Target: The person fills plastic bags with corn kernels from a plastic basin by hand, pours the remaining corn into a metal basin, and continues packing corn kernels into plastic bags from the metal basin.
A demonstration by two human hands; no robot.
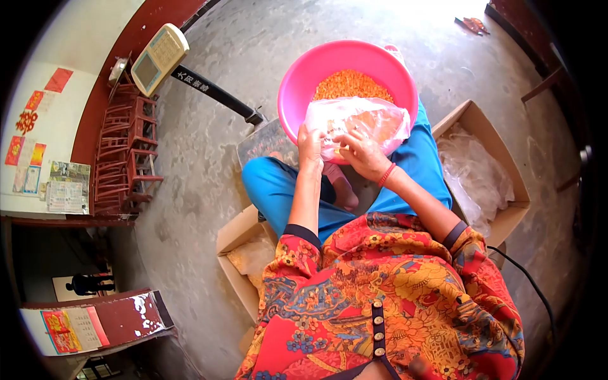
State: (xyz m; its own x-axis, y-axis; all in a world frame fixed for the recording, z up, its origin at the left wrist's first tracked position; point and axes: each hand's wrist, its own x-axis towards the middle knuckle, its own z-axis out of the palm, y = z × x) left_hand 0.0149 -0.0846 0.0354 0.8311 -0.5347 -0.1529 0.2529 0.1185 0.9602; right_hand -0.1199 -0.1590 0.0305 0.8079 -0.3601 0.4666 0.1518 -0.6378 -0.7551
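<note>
A clear plastic bag [386,130] lies across the near side of a pink plastic basin [292,88], with something orange showing through its film. My left hand [310,147] grips the bag's left edge, fingers closed on the film. At the bag's near edge my right hand [366,155], with a red cord on the wrist, has its fingers bent and pressed against the plastic. Inside the basin is a heap of small orange pieces [354,84] that look like corn kernels. The fingertips are partly lost in glare and folds.
On my right stands a cardboard box [516,171] with crumpled clear plastic bags [475,171]. Another open carton [234,231] sits at my left. A platform scale's display [159,60] rises on a black post at the left. Stacked wooden stools [130,149] stand by the wall.
</note>
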